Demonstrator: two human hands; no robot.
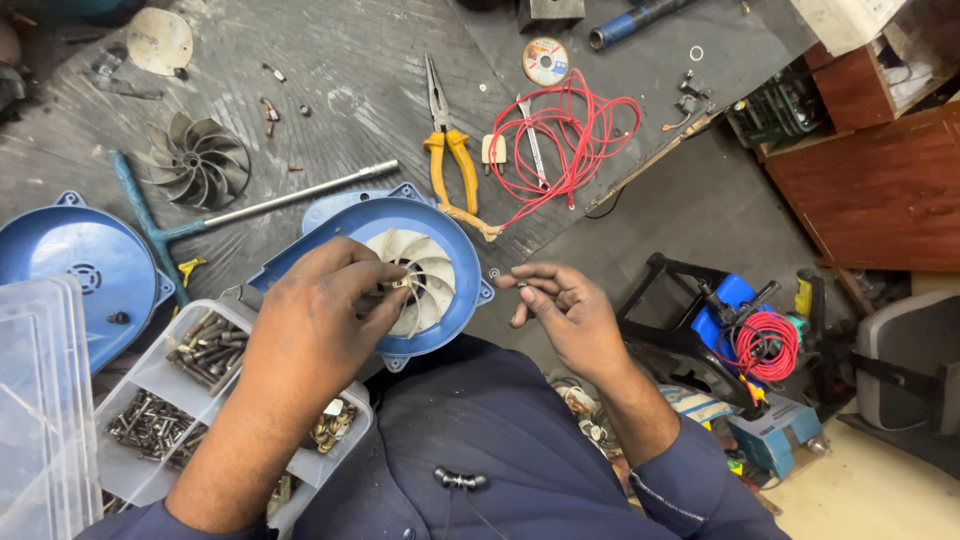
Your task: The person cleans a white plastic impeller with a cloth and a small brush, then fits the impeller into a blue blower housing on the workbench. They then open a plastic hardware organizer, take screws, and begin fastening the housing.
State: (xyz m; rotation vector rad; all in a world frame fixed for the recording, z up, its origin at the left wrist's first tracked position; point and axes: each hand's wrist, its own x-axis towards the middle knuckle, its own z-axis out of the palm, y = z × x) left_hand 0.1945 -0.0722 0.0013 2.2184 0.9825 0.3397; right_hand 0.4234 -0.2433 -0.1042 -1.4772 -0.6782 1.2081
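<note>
Closest to the camera, over a dark blue lap, the person's left hand point(318, 325) lay on a pale plastic fan wheel point(425, 275), its fingers curled and pressing at the wheel's hub. That wheel sat inside a round blue housing point(455, 232) at the near edge of the grey work mat point(350, 80). Just to the right, the right hand point(565, 310) hovered off the mat's edge, thumb and forefinger pinched on a small dark part point(523, 287), too small to identify, the other fingers loosely bent. Under the left forearm stood a clear plastic organiser tray point(150, 375) with compartments of screws and bolts, and beside it, at the far left, a clear lid point(35, 400). A second blue cover point(75, 265) lay beyond the tray. Farther out on the mat rested a dark fan wheel point(198, 160), a long T-handled driver point(250, 208) with a teal grip, and yellow-handled long-nose pliers point(445, 130). Just right of the pliers was a tangle of red wire point(570, 135), with a small round disc point(546, 61) above it. Off to the right, lower down on the floor, stood a coil of red wire point(768, 345) on a blue machine point(730, 300).
</note>
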